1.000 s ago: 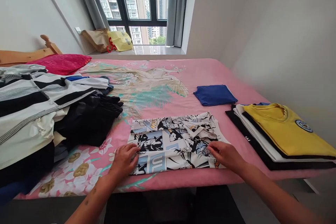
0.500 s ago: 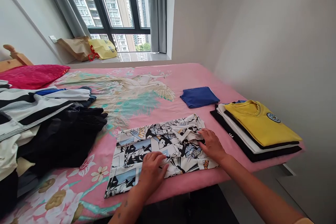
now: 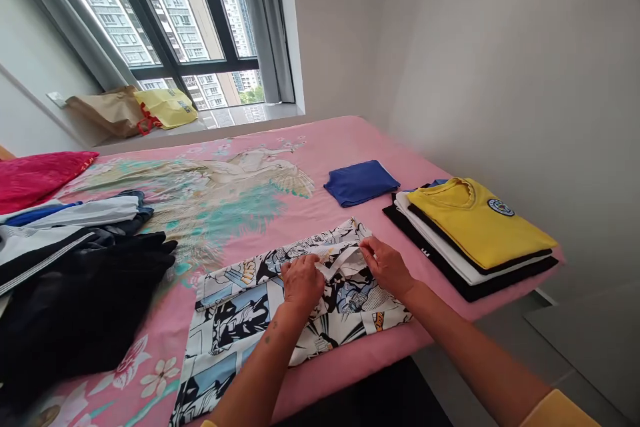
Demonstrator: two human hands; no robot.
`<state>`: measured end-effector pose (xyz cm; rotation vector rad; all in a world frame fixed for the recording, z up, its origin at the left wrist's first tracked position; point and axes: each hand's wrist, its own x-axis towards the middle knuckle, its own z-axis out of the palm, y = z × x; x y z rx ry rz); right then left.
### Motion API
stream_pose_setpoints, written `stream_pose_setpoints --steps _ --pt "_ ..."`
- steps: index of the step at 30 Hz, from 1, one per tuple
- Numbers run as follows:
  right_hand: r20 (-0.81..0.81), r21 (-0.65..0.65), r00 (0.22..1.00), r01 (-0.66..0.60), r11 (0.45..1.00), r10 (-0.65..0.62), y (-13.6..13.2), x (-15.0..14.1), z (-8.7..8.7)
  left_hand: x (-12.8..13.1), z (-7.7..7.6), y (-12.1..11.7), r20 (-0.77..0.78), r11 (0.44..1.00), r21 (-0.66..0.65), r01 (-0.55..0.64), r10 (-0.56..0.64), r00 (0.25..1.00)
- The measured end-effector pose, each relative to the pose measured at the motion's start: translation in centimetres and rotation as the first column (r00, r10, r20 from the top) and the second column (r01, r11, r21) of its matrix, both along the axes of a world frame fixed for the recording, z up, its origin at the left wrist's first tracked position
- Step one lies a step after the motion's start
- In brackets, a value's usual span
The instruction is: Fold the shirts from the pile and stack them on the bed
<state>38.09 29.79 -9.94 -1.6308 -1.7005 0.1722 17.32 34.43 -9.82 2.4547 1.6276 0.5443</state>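
A comic-print shirt (image 3: 260, 307) lies folded flat near the front edge of the bed. My left hand (image 3: 302, 282) rests on its upper middle, fingers curled and pinching the pale collar (image 3: 343, 257). My right hand (image 3: 385, 265) holds the other side of the same collar, fingers bent round the fabric. The two hands sit close together, the collar stretched between them.
A pink floral bedsheet (image 3: 250, 180) covers the bed. A stack of folded shirts topped by a yellow one (image 3: 473, 220) lies at the right edge, a folded blue garment (image 3: 361, 181) behind it. A heap of unfolded black and striped clothes (image 3: 75, 267) fills the left. Bags (image 3: 135, 110) stand on the windowsill.
My left hand has moved from the shirt's lower left up to the collar. My right hand has shifted up to the collar too. The view has swung to the right.
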Motion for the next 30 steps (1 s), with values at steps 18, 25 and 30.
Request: stream_pose_setpoints --steps 18,25,30 --pt "0.136 -0.338 0.975 0.214 0.916 -0.178 -1.3 0.8 -0.7 0.4 1.0 -0.6 -0.210 0.996 -0.007 0.091 -0.091 0.974" --pt "-0.273 -0.377 0.940 0.093 0.922 -0.206 -1.6 0.3 -0.9 -1.6 1.8 -0.5 -0.200 0.987 -0.057 0.150 -0.158 0.967" --pt "-0.380 -0.347 0.915 -0.002 0.938 -0.138 -3.4 -0.8 -1.2 -2.8 1.9 -1.2 -0.216 0.979 -0.087 0.182 -0.197 0.956"
